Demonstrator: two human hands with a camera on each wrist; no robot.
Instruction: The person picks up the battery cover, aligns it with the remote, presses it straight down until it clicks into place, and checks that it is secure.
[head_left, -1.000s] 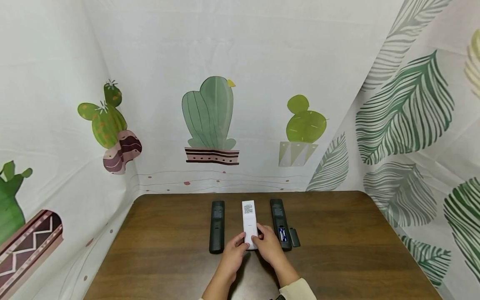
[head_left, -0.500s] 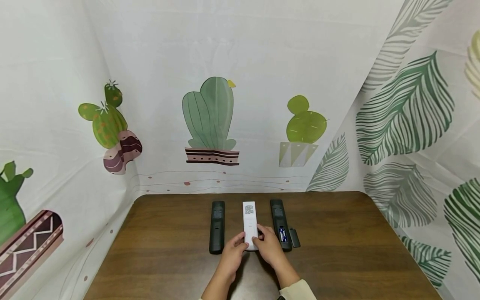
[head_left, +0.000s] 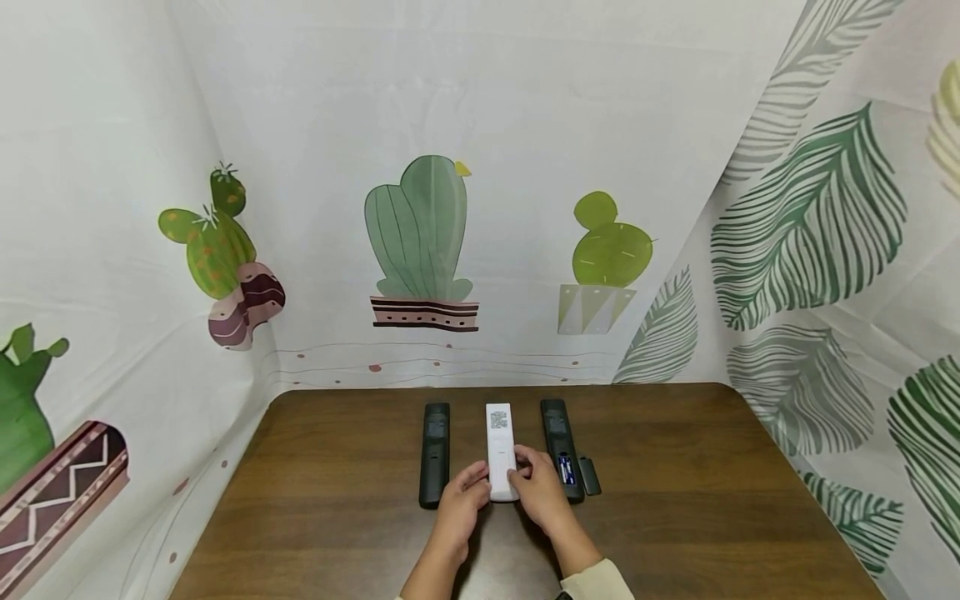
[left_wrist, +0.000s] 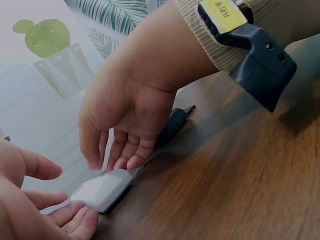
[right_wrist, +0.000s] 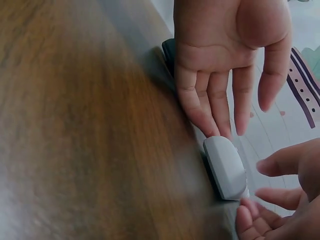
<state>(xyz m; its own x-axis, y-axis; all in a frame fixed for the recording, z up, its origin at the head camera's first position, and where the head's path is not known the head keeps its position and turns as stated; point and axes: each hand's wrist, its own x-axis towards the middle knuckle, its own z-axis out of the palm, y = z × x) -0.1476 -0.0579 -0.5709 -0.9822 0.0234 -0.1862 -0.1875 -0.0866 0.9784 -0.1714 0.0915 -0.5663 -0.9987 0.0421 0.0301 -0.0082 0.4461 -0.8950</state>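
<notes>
A white remote control (head_left: 500, 450) lies face down on the table, its printed label at the far end. My left hand (head_left: 459, 504) is at its left side, the fingertips right at the edge and the thumb lifted off, as the right wrist view shows. On the other side my right hand (head_left: 542, 492) has its fingertips close along the remote's right edge, with thumb and index finger spread apart. In the left wrist view the near end of the white remote (left_wrist: 102, 190) shows between both hands' relaxed fingers.
A black remote (head_left: 434, 454) lies to the left. To the right, another black remote (head_left: 560, 446) has its battery compartment uncovered, with batteries (head_left: 566, 470) inside. Its black cover (head_left: 589, 476) lies beside it. Patterned cloth (head_left: 525, 167) hangs behind the wooden table (head_left: 337, 500).
My left thumb has come off the white remote and the left hand has drawn slightly left. My right thumb has shifted to the remote's right edge. The remote stays in place.
</notes>
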